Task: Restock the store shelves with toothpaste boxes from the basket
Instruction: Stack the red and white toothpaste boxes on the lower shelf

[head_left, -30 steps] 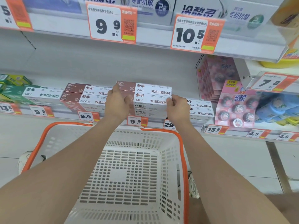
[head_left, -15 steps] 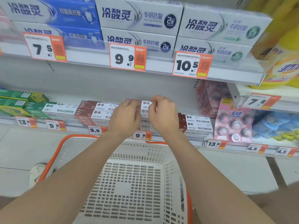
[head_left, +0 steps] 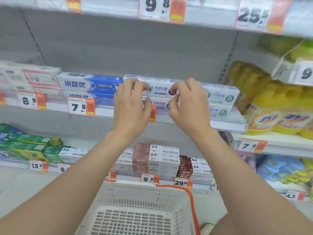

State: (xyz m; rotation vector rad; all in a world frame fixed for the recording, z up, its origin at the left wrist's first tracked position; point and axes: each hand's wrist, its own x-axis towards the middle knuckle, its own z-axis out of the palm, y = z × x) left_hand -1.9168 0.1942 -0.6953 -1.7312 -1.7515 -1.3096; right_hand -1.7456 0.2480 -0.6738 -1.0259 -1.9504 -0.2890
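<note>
Nearest the camera sits the basket, a white moulded plastic tub with slotted walls, a perforated floor showing across the part in view, and an orange handle curving along its right rim. Two bare forearms rise over it.

Beyond the basket, the lower shelf carries the brown-and-white toothpaste boxes, long flat cartons with a smooth printed finish, piled squarely several high above a 9.9 price tag. Green cartons lie to their left.

Higher up, the left hand and right hand hang side by side in front of the middle shelf. Both grip nothing, fingers loosely bent. Their fingertips overlap the glossy white cartons stacked two high there; whether they touch cannot be told. Blue-and-white cartons sit just left of these, and rounded yellow plastic bottles stand on the neighbouring shelf to the right.

Half a second ago both hands were low, fingers on the brown-and-white stack. They have since let go and lifted to the shelf above, the stack stays in place, and the view has tilted upward so less of the basket shows.
</note>
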